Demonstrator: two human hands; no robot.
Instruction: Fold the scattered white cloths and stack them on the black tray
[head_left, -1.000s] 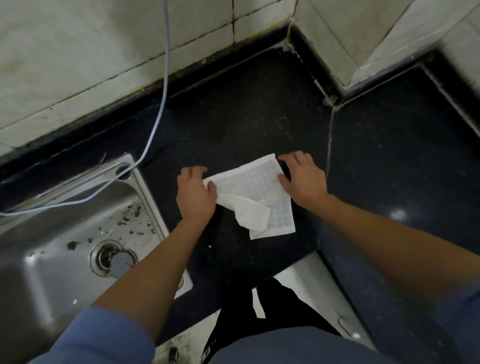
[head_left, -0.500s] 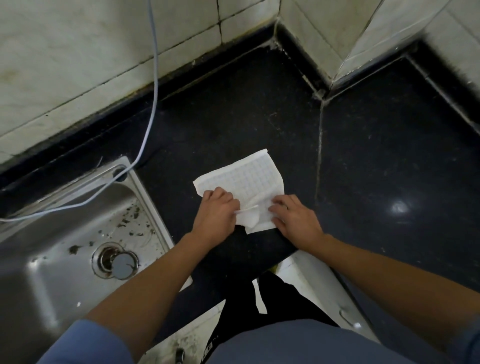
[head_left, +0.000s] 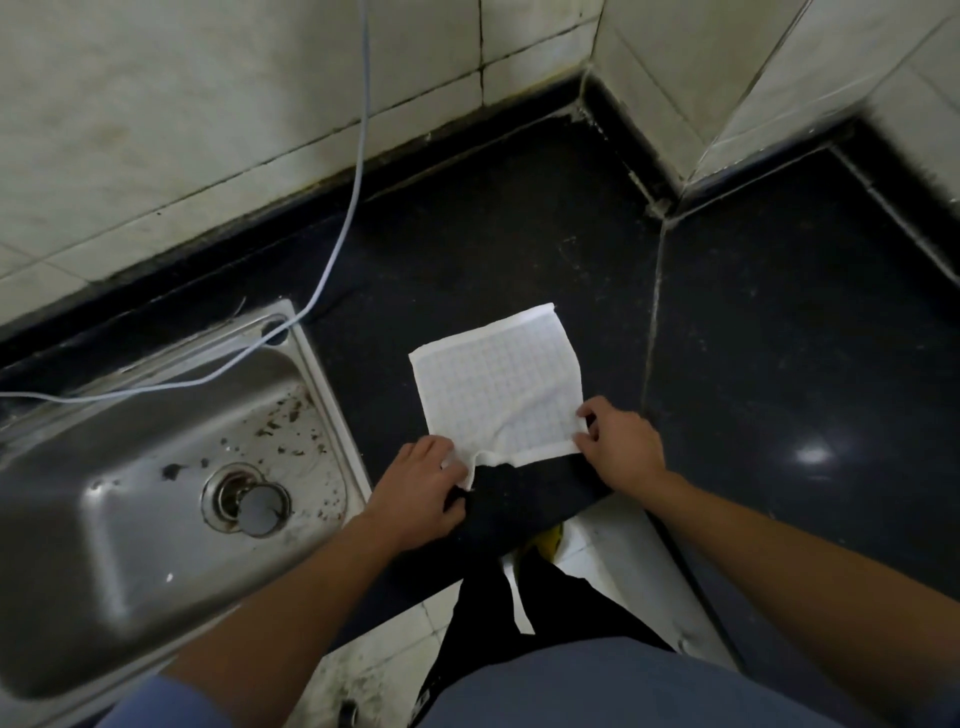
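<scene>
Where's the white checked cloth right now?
Head view, centre: the white grid-patterned cloth lies spread on the dark stone counter, right of the steel sink, its near corners held by the left hand and right hand.

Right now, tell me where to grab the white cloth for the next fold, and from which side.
Take the white cloth by its two near corners, coming from the front edge of the counter. It lies flat with that hem closest to you, and the near-left corner is bunched up, so it should be easy to pinch. The left hand and right hand hold exactly there.
</scene>
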